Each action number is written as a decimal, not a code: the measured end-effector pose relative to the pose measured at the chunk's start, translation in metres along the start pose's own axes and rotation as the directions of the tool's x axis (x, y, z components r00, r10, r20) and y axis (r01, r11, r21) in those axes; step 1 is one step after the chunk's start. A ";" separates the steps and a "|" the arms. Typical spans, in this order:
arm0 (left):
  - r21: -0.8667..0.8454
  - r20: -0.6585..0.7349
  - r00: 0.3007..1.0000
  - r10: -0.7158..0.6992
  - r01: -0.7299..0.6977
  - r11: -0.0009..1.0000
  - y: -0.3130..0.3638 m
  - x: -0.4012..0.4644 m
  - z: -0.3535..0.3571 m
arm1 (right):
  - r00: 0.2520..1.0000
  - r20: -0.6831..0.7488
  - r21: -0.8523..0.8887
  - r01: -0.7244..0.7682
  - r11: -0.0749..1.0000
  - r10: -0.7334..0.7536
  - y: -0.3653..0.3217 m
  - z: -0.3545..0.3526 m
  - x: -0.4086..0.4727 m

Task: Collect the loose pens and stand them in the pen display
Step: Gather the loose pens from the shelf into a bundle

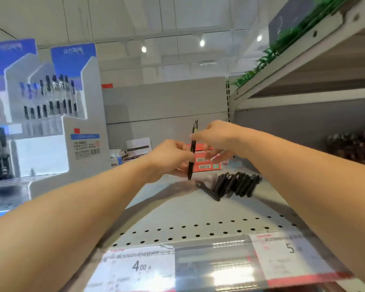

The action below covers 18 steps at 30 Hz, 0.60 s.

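Note:
A black pen [192, 148] stands upright in the air over the grey shelf [177, 209]. My left hand [169, 159] pinches its lower half, and my right hand [211, 138] pinches its upper half from the right. Several loose black pens [234, 184] lie in a heap on the shelf just below and to the right of my hands. The white and blue pen display [51, 114] stands at the left, with rows of dark pens upright in its tiers.
Red boxes with barcodes [207, 163] and small white boxes [138, 146] sit at the back of the shelf. Price labels [143, 264] line the front edge. An upper shelf [303, 66] with green plastic leaves overhangs at the right; dark goods [352, 146] sit beneath it.

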<state>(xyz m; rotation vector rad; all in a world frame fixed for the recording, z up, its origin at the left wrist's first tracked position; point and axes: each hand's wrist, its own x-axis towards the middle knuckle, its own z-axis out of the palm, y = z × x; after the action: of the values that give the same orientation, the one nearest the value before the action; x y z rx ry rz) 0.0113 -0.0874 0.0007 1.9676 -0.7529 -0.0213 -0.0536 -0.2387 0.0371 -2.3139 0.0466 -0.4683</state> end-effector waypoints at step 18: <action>0.747 0.236 0.970 0.062 -0.222 0.627 -0.010 0.008 0.041 | 0.925 -0.226 0.243 0.358 0.902 -0.307 0.016 0.020 -0.018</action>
<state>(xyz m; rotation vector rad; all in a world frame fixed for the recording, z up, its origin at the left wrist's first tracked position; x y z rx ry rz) 0.0093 -0.1211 -0.0264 2.7458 -1.1825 0.2603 -0.0621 -0.2330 0.0072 -1.9964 -0.3159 -0.8074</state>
